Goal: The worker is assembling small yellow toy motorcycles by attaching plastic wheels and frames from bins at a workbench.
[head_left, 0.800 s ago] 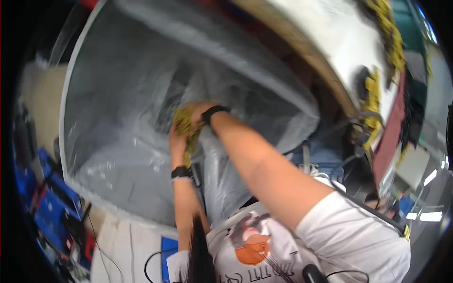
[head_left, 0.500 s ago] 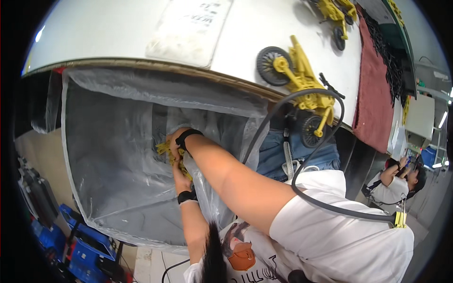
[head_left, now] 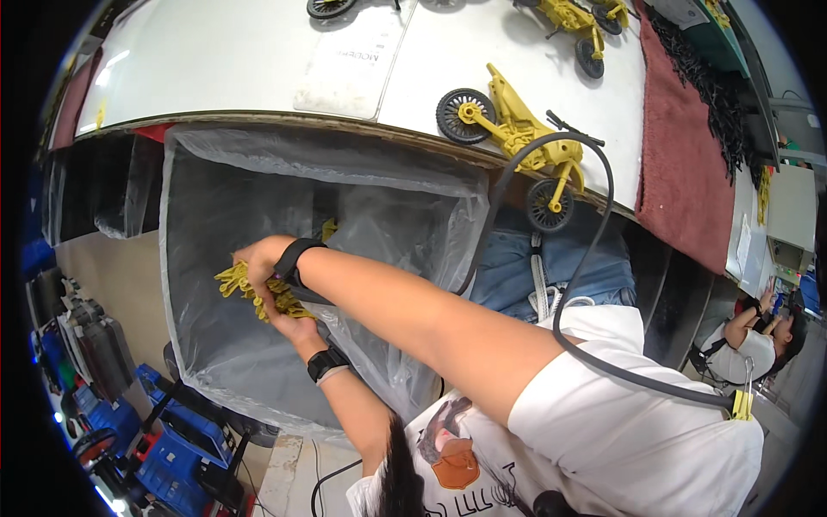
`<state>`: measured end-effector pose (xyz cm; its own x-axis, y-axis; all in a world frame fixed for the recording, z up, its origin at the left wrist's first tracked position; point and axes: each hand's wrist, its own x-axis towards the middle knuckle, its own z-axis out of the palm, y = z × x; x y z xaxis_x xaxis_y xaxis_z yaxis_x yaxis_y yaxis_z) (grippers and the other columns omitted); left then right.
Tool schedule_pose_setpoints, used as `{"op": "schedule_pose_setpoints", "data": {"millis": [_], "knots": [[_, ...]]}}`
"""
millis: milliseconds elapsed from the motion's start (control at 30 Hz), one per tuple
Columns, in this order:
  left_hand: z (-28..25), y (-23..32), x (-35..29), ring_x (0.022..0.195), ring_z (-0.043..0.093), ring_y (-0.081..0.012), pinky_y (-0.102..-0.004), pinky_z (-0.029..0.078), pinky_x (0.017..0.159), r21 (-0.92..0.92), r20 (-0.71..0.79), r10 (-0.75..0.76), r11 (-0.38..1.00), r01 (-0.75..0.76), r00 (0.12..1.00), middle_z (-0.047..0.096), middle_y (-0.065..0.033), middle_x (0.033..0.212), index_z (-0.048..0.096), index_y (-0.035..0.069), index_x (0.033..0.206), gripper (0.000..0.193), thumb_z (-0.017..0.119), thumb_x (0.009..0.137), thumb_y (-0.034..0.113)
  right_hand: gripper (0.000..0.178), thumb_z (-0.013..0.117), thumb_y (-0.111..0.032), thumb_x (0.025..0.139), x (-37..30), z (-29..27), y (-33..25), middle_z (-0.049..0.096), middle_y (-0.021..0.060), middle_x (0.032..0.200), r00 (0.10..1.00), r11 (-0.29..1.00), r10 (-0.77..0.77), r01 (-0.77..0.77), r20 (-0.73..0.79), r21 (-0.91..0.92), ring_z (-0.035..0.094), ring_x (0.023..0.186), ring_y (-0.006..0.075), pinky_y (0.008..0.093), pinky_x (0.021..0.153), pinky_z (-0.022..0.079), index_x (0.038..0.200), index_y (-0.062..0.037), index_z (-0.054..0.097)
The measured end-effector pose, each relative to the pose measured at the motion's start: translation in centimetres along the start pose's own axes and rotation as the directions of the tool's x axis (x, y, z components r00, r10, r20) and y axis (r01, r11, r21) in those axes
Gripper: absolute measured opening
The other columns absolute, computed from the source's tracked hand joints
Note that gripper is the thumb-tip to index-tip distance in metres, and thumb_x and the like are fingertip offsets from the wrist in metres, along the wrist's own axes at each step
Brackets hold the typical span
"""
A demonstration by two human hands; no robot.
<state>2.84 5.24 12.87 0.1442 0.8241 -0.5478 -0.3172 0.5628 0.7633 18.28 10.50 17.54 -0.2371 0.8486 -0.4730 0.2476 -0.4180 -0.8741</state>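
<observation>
Over on the white worktop (head_left: 207, 69), a yellow toy motorcycle (head_left: 512, 108) sits at the near edge, front wheel jutting past it; more yellow toy motorcycles (head_left: 564, 15) stand farther back. There's a pale sheet (head_left: 340, 73) and, rightward, a maroon cloth (head_left: 676, 185).

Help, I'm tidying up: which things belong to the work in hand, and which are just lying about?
In the work:
yellow parts, held in left hand and right hand
plastic-lined container

Apparently lying about, untouched:
dark red cloth
black pieces
yellow toy motorbike, perhaps related
</observation>
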Motion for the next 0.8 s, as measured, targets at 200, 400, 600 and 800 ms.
{"op": "schedule_pose_setpoints", "data": {"millis": [200, 400, 600, 800], "knots": [[3.3, 2.9, -1.2, 0.124, 0.048, -0.0272, -0.0431, 0.037, 0.105, 0.028, 0.08, 0.161, 0.986, -0.164, 0.984, 0.05, -0.01, 0.133, 0.045, 0.005, 0.134, 0.061, 0.052, 0.088, 0.044, 0.109, 0.092, -0.024, 0.044, -2.3, -3.0, -3.4, 0.055, 0.0151, 0.128, 0.996, 0.995, -0.084, 0.086, 0.037, -0.043, 0.056, 0.114, 0.0302, 0.0378, 0.091, 0.048, 0.138, -0.0069, 0.04], [8.2, 4.8, -3.2, 0.122, 0.05, -0.0275, -0.0444, 0.04, 0.103, -0.101, 0.064, 0.018, 0.995, -0.011, 0.998, 0.052, -0.0087, 0.133, 0.048, 0.006, 0.133, 0.053, 0.054, 0.089, 0.035, 0.109, 0.089, -0.032, 0.05, -6.7, -7.6, -5.5, 0.051, 0.0149, 0.132, 0.99, 0.994, -0.106, 0.107, 0.092, -0.014, 0.051, 0.12, 0.0301, 0.0377, 0.096, 0.044, 0.142, -0.0083, 0.034], [12.8, 5.0, -4.3, 0.119, 0.052, -0.0264, -0.0419, 0.042, 0.1, -0.078, 0.069, 0.1, 0.993, -0.094, 0.993, 0.053, -0.0083, 0.132, 0.049, 0.006, 0.132, 0.052, 0.053, 0.091, 0.038, 0.101, 0.088, -0.027, 0.052, -8.7, -11.0, -7.7, 0.055, 0.0153, 0.125, 0.991, 0.986, -0.123, 0.129, 0.058, -0.103, 0.055, 0.113, 0.0297, 0.0373, 0.09, 0.047, 0.138, -0.0066, 0.039], [8.9, 7.9, -5.4, 0.118, 0.052, -0.0247, -0.0422, 0.043, 0.098, 0.041, 0.049, 0.174, 0.984, -0.176, 0.983, 0.053, -0.0072, 0.129, 0.048, 0.008, 0.133, 0.054, 0.055, 0.09, 0.04, 0.092, 0.084, -0.017, 0.052, -8.8, -8.8, -10.5, 0.056, 0.0186, 0.122, 0.979, 0.991, -0.132, 0.135, 0.156, -0.013, 0.06, 0.106, 0.036, 0.0431, 0.081, 0.052, 0.134, -0.0082, 0.042]]}}
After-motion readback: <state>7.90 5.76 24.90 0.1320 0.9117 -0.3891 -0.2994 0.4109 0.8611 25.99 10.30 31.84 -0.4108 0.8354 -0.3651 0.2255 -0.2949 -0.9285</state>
